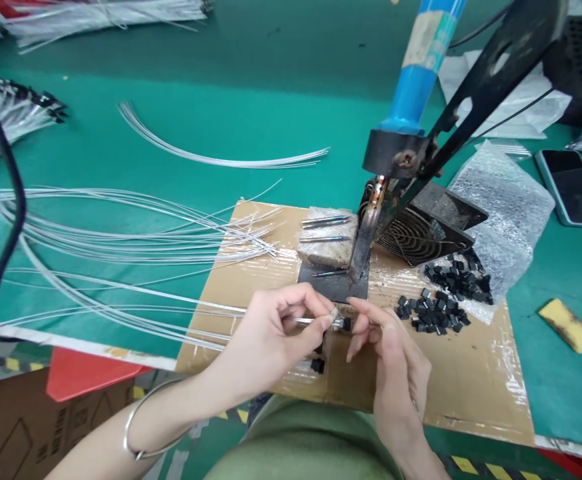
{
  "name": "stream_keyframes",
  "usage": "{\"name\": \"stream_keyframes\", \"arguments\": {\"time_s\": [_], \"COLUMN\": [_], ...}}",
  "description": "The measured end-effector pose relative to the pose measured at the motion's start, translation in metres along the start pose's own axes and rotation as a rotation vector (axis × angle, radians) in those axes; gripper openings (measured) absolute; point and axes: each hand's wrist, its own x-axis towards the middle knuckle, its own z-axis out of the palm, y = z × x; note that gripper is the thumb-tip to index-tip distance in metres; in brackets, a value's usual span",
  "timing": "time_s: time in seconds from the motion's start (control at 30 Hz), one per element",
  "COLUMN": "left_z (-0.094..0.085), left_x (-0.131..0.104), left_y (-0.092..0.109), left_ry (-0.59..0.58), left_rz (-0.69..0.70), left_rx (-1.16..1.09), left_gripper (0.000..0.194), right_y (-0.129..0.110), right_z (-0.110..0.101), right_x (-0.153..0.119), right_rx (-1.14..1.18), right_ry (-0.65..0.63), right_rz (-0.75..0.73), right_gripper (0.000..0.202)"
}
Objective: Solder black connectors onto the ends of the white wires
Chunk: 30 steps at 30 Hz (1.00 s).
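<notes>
Left hand (271,330) pinches a thin white wire (211,308) near its tip, right hand (388,347) closes fingertips on a small black connector (345,323), both over the cardboard sheet's (471,380) front edge, just below the soldering iron (371,227). Best approach imo: keep wire end straight, line it up w/ the connector opening, push in gently, no bending.

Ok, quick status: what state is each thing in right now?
left hand: pinching white wire end
right hand: fingertips on small black connector
black connector: at the wire tip, between both hands
soldering iron: tip down on its stand
loose connectors: piled on cardboard
phone: screen dark
</notes>
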Motion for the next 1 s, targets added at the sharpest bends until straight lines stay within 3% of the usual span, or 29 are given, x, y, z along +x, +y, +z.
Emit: {"name": "stream_keyframes", "arguments": {"time_s": [0.07, 0.37, 0.47, 0.63, 1.0], "left_z": [0.001, 0.002, 0.001, 0.002, 0.004], "left_x": [0.002, 0.010, 0.011, 0.012, 0.014], "left_y": [0.000, 0.001, 0.002, 0.003, 0.004], "left_ry": [0.025, 0.075, 0.069, 0.055, 0.081], "left_rz": [-0.001, -0.026, -0.026, 0.000, 0.050], "left_rx": [0.020, 0.058, 0.058, 0.048, 0.032], "left_gripper": [0.014, 0.013, 0.013, 0.014, 0.011], "right_y": [0.001, -0.007, -0.004, 0.002, -0.007], "right_z": [-0.001, -0.009, -0.013, -0.012, -0.005], "right_x": [-0.002, -0.001, 0.003, 0.005, 0.003], "right_rx": [-0.008, -0.284, -0.351, -0.263, -0.223], "right_ry": [0.008, 0.070, 0.040, -0.013, 0.039], "right_rz": [-0.008, -0.058, -0.132, -0.298, -0.179], "right_gripper": [0.038, 0.016, 0.026, 0.013, 0.013]}}
